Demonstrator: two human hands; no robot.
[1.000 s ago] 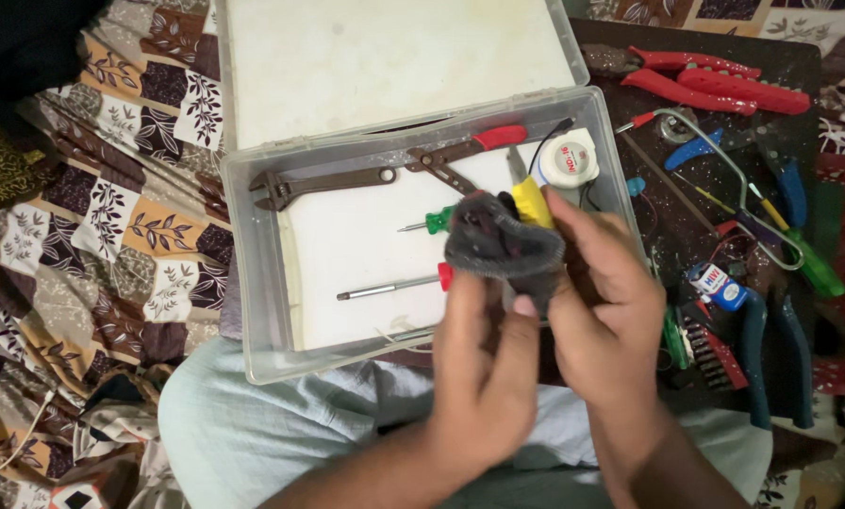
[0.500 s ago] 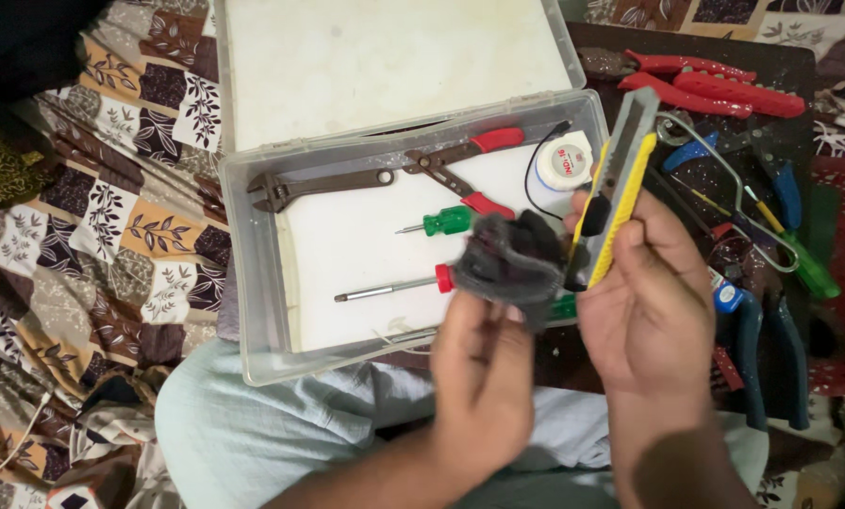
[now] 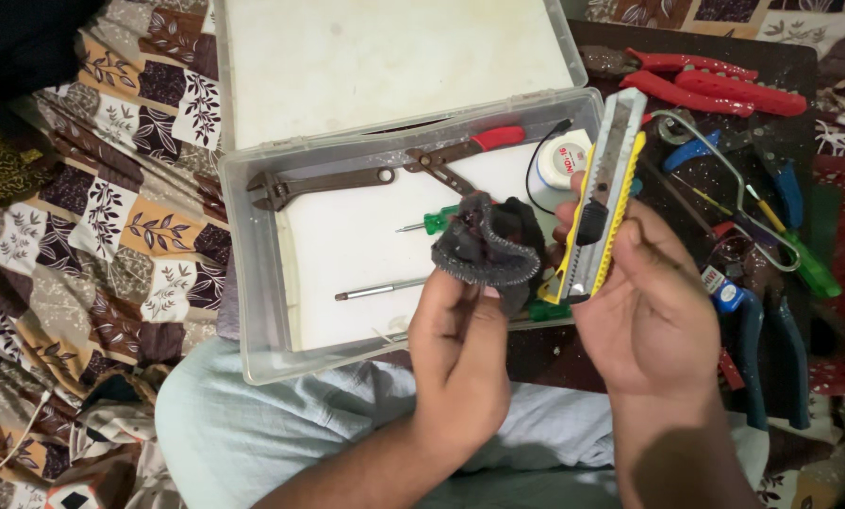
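We grip dark rag [image 3: 487, 247] in left hand [image 3: 460, 353], yellow utility knife [image 3: 604, 198] in right hand [image 3: 651, 311]; wiping underway, open toolbox [image 3: 253, 245] beyond hands.

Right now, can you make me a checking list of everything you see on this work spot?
Surface: clear plastic box open on lap, patterned bedspread beneath.
Job's things: yellow utility knife, dark cloth.
Clutter: rusty wrench, red-handled pliers, screwdrivers, tape roll; more tools on the dark tray.
Hands: left hand pinches cloth; right hand holds knife.
Cables: thin black wire by tape roll.
Surroundings: nothing seen.
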